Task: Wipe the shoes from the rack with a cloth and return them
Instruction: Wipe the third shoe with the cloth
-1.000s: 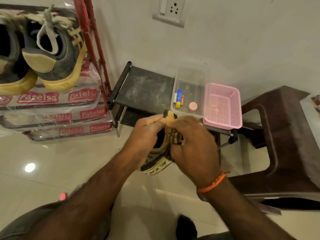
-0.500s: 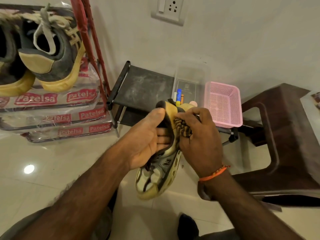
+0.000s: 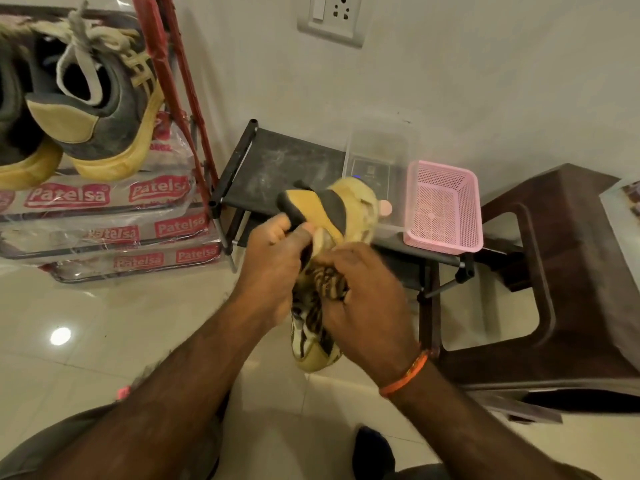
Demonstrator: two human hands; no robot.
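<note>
both hands' grip, shoe (image 3: 322,216) toe-down, lengthwise near-vertical

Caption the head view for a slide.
Left hand holds a yellow-and-black shoe while right hand rubs it with a striped cloth.

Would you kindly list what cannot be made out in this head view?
- Cloth: none identifiable; the right hand covers the shoe there.
- Clear box: contents mostly hidden behind the shoe.
- Grey sneaker: cut off by the left edge.
- Left hand: fingertips hidden inside the shoe.
</note>
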